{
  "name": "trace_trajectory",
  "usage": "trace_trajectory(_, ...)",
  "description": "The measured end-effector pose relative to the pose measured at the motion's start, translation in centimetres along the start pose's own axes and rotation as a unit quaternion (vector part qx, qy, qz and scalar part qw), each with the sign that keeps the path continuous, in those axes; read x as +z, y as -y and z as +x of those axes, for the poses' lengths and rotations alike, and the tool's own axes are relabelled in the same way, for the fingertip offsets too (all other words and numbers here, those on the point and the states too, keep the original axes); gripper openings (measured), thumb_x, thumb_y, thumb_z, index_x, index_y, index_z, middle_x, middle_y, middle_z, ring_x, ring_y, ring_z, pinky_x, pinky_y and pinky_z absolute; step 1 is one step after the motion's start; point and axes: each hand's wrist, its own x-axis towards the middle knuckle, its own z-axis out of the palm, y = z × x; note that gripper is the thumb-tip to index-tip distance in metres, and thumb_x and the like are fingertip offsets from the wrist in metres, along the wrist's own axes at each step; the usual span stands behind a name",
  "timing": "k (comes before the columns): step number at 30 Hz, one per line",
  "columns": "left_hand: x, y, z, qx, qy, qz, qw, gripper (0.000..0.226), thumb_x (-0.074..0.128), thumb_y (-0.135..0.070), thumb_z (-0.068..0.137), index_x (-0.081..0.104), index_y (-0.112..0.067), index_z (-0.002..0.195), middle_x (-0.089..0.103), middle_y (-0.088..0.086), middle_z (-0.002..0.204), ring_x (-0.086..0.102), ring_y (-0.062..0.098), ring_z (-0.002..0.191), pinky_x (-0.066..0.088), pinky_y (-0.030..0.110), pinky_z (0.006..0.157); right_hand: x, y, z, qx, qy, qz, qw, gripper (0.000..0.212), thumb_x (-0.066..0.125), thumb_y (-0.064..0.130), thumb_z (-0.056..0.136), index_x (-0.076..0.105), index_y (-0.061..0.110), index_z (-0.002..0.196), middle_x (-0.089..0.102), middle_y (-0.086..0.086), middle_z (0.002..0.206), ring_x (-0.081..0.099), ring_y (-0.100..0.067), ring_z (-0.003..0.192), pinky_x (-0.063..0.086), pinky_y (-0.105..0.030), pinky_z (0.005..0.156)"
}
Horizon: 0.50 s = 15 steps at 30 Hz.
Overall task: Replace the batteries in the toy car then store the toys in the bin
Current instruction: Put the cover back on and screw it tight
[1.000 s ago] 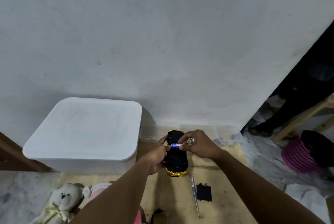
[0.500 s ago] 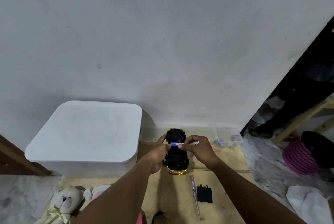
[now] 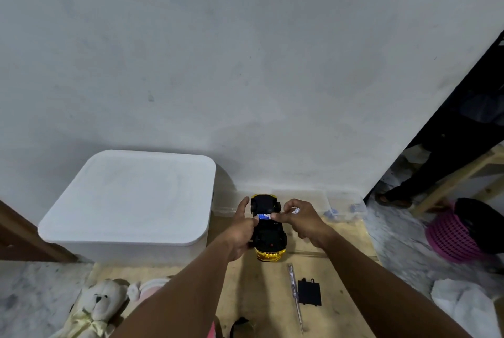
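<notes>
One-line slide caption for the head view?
Left hand grips the upturned toy car while right hand pinches a battery against its underside.

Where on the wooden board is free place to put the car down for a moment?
Bare wood lies below the toy car and left of the screwdriver. Another strip lies right of the battery cover. The bin lid is bare too. Crowded near the teddy bear.

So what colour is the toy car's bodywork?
Shiny gold-yellow; the toy car shows its black underside, head view.
</notes>
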Motion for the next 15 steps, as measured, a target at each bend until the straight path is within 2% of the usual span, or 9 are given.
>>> trace_trajectory(1,0.0,-0.1,-0.1,0.012,-0.004,0.005,1.0,0.058,0.036,-0.004,0.104,0.034,-0.051,0.138,0.062,0.008,0.117,0.068,0.031,0.099,0.059,0.041,0.072,-0.1,0.5,0.1,0.004,-0.007,-0.004,1.0,0.03,0.082,0.025,0.078,0.054,0.015,0.086,0.047,0.002,0.064,0.033,-0.01,0.046,0.022,-0.019,0.041)
trace_trajectory(3,0.0,-0.2,-0.1,0.038,-0.014,0.022,0.999,0.051,0.034,-0.004,0.104,0.044,-0.048,0.128,0.065,0.01,0.114,0.069,0.032,0.098,0.058,0.041,0.074,-0.3,1.6,0.3,0.028,-0.012,0.012,0.999,0.012,0.065,0.014,0.089,0.056,0.013,0.095,0.05,-0.003,0.076,0.036,-0.013,0.051,0.024,-0.021,0.043)
trace_trajectory(4,-0.1,-0.2,0.1,0.048,-0.02,0.032,0.998,0.049,0.033,-0.005,0.104,0.049,-0.046,0.125,0.065,0.011,0.116,0.069,0.033,0.099,0.058,0.042,0.075,-0.5,2.1,0.4,0.04,-0.007,0.032,0.999,0.013,0.055,0.007,0.092,0.057,0.011,0.103,0.053,-0.007,0.083,0.039,-0.014,0.053,0.026,-0.023,0.044)
trace_trajectory(6,-0.4,-0.4,0.2,0.055,-0.02,0.057,0.997,0.045,0.034,-0.007,0.104,0.056,-0.044,0.119,0.064,0.011,0.123,0.068,0.03,0.102,0.059,0.037,0.072,-1.0,3.0,0.5,0.049,0.021,0.081,0.995,0.028,0.045,-0.001,0.093,0.055,0.008,0.117,0.062,-0.012,0.096,0.053,-0.018,0.059,0.035,-0.025,0.045)
trace_trajectory(8,-0.7,-0.5,0.1,0.05,-0.006,0.075,0.996,0.041,0.036,-0.009,0.105,0.058,-0.039,0.123,0.062,0.008,0.128,0.067,0.027,0.106,0.057,0.029,0.066,-1.3,3.8,0.3,0.038,0.067,0.128,0.989,0.032,0.044,-0.005,0.095,0.053,0.009,0.122,0.069,-0.016,0.106,0.069,-0.025,0.079,0.047,-0.029,0.053)
trace_trajectory(9,-0.9,-0.5,0.1,0.048,-0.001,0.081,0.996,0.041,0.037,-0.01,0.105,0.058,-0.037,0.126,0.062,0.008,0.128,0.066,0.026,0.107,0.056,0.027,0.065,-1.4,4.1,0.2,0.031,0.089,0.153,0.984,0.031,0.045,-0.006,0.096,0.052,0.009,0.122,0.071,-0.017,0.11,0.072,-0.027,0.091,0.049,-0.029,0.055)
trace_trajectory(11,-1.1,-0.4,0.2,0.04,0.005,0.09,0.995,0.04,0.037,-0.011,0.105,0.059,-0.036,0.128,0.063,0.007,0.128,0.066,0.025,0.108,0.056,0.028,0.068,-1.6,4.4,0.0,0.023,0.119,0.187,0.975,0.027,0.048,-0.003,0.099,0.05,0.008,0.123,0.07,-0.016,0.118,0.071,-0.029,0.105,0.044,-0.023,0.048)
trace_trajectory(13,-1.2,-0.2,0.2,0.036,0.014,0.099,0.994,0.04,0.038,-0.013,0.105,0.061,-0.039,0.124,0.063,0.006,0.128,0.065,0.026,0.109,0.056,0.031,0.071,-1.6,4.4,0.0,0.022,0.141,0.194,0.971,0.025,0.051,0.004,0.1,0.049,0.003,0.125,0.07,-0.014,0.121,0.069,-0.029,0.11,0.035,-0.018,0.04)
trace_trajectory(15,-1.0,-0.1,0.2,0.035,0.017,0.1,0.994,0.04,0.038,-0.013,0.105,0.063,-0.04,0.121,0.065,0.005,0.126,0.064,0.026,0.11,0.055,0.031,0.071,-1.4,4.2,0.1,0.02,0.16,0.173,0.972,0.029,0.056,0.011,0.099,0.051,-0.002,0.124,0.07,-0.013,0.12,0.068,-0.028,0.111,0.032,-0.016,0.037)
